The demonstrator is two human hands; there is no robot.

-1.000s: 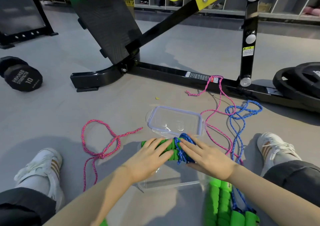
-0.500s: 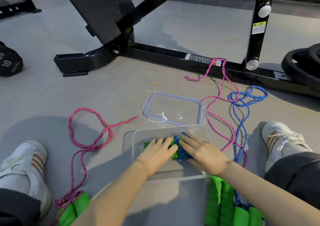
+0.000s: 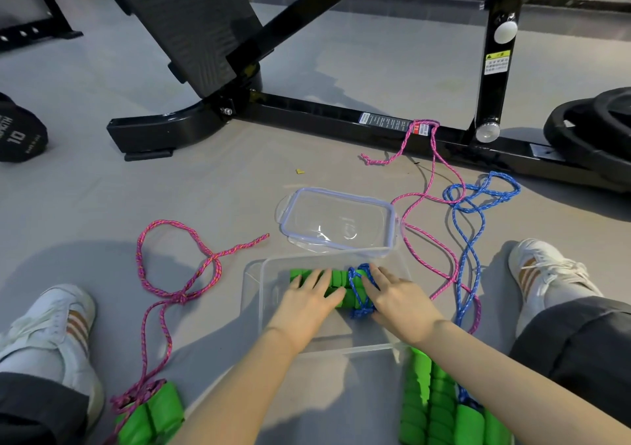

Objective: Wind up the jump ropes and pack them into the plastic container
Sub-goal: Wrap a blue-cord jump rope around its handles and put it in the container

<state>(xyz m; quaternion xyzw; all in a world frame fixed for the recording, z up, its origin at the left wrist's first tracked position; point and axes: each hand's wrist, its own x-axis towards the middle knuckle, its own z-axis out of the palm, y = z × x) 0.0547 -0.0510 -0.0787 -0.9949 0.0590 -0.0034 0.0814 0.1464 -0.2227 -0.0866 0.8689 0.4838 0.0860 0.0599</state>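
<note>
A clear plastic container [image 3: 254, 294] sits on the floor between my legs. Inside it lies a wound jump rope [image 3: 355, 285] with green foam handles wrapped in blue cord. My left hand [image 3: 307, 302] presses flat on the handles, fingers straight. My right hand [image 3: 397, 299] lies flat on the blue wrapping beside it. A loose pink rope [image 3: 177, 273] loops on the floor at left, running to green handles [image 3: 152, 417]. A loose blue rope [image 3: 474, 226] and another pink rope [image 3: 423, 226] trail at right to green handles [image 3: 440, 407].
The container's clear lid [image 3: 338, 220] lies just beyond it. A black gym machine frame [image 3: 307, 113] crosses the back, one pink rope hooked over it. A dumbbell [image 3: 17, 130] sits far left, weight plates [image 3: 594, 133] far right. My shoes [image 3: 47, 328] flank the container.
The view has tilted down and closer. Both hands have pushed the wound blue rope down from the rim to the container's bottom and still press on it.
</note>
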